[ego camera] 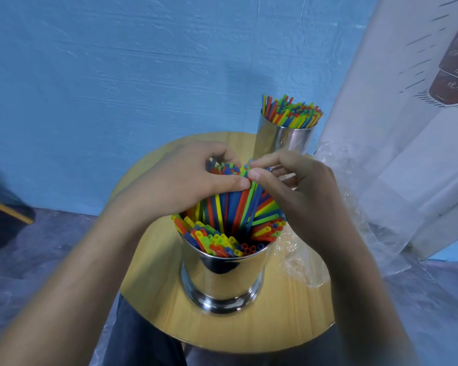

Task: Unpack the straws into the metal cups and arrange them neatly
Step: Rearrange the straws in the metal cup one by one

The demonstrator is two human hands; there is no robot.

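the left hand [185, 180] is gripping the upper part of a straw bundle [233, 207], with the thumb lying across the near side and the fingers curling round the far side. the right hand [296, 191] is pinching the top of the same bundle from the opposite side, its thumb tip meeting the left thumb tip. directly below both hands, the bundle is standing in the near cup [222, 278], with loose straws [222, 244] leaning outward against the rim. beyond the right hand, the far cup [283, 140] is standing upright, filled with straws. clear wrap [302, 262] is lying under the right forearm. both cups are resting on the table [288, 313].
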